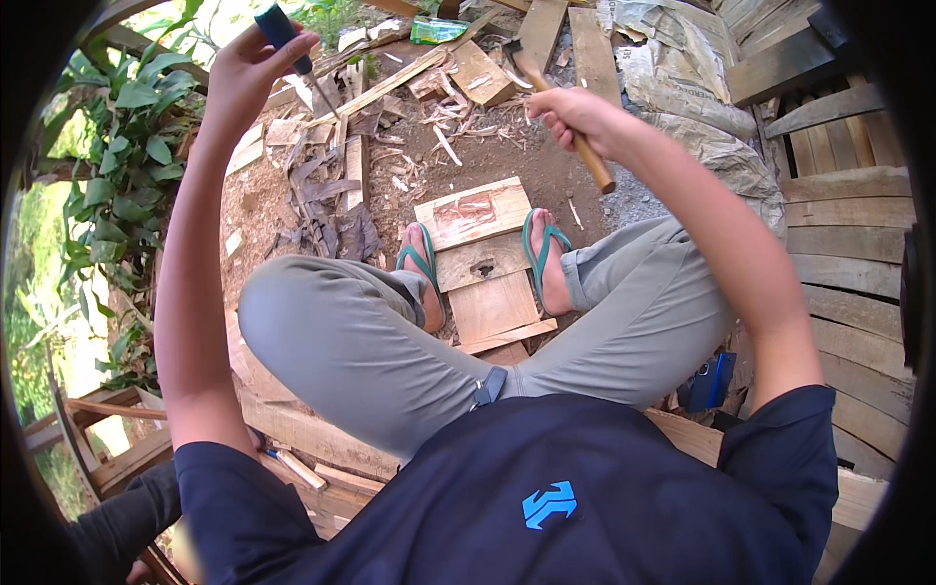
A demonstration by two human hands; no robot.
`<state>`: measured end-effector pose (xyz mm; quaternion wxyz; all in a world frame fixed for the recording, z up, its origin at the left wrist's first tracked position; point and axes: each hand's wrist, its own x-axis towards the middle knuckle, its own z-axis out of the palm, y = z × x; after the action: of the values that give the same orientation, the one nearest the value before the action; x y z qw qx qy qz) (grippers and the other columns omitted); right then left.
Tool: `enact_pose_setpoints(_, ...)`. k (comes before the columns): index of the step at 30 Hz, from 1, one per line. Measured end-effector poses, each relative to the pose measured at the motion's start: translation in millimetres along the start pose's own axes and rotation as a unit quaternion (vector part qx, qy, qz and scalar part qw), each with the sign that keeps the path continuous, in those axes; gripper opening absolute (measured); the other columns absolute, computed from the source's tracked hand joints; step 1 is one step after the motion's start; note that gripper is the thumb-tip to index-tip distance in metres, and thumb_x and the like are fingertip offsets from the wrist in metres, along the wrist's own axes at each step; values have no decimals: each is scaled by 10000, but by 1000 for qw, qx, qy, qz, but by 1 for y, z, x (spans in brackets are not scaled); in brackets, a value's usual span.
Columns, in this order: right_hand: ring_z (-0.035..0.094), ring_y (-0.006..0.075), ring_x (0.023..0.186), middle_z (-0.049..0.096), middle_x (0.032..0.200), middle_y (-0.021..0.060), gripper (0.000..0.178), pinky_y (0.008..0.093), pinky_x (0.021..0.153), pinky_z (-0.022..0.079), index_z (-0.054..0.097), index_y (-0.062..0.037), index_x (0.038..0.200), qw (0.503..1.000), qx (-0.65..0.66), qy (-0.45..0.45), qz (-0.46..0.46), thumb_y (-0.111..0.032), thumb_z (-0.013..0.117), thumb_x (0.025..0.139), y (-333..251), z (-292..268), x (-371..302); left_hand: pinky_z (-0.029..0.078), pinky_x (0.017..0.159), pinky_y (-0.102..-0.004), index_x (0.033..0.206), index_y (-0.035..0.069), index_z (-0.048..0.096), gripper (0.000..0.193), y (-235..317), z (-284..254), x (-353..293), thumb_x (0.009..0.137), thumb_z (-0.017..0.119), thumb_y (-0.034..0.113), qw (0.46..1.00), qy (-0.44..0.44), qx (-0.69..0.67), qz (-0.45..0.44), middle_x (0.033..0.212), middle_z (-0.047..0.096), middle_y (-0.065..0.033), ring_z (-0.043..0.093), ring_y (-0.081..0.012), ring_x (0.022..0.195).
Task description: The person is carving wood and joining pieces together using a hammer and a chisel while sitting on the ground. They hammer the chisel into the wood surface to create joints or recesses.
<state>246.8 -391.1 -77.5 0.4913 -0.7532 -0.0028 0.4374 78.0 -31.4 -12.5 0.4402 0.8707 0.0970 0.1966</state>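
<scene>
Outdoor work spot on bare dirt ground (507, 161) littered with wood chips and offcuts; foliage (127, 146) to the left, stacked planks (848, 244) to the right, grey sacks (682, 78) behind; wooden board (483, 258) with a chiselled notch lies flat between the sandalled feet, open dirt just beyond its far edge; left hand (244, 78), raised high, grip closed on a blue-handled chisel (283, 34); right hand (575, 117), grip wrapped round a wooden-handled hammer (556, 107), above the board.
</scene>
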Motion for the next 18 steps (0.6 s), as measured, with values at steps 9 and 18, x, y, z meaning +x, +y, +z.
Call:
enact_pose_setpoints(9, 369, -22, 492, 440, 774, -68, 296, 162, 399, 302, 563, -32, 1188, 995, -52, 41, -75, -183, 659, 952, -44, -58, -103, 500, 624, -205, 1008, 58, 741, 378, -98, 148, -3, 829, 887, 358, 991, -119, -42, -40, 780, 709, 17, 653, -42, 721)
enact_pose_setpoints(18, 347, -23, 457, 413, 695, -86, 348, 168, 388, 272, 551, -16, 1260, 995, 20, 36, 91, -176, 656, 969, -21, -26, -51, 577, 759, -234, 1076, 6, 707, 202, -164, 283, -58, 910, 784, 91, 931, -175, -287, -141, 973, 772, -60, 716, -78, 877)
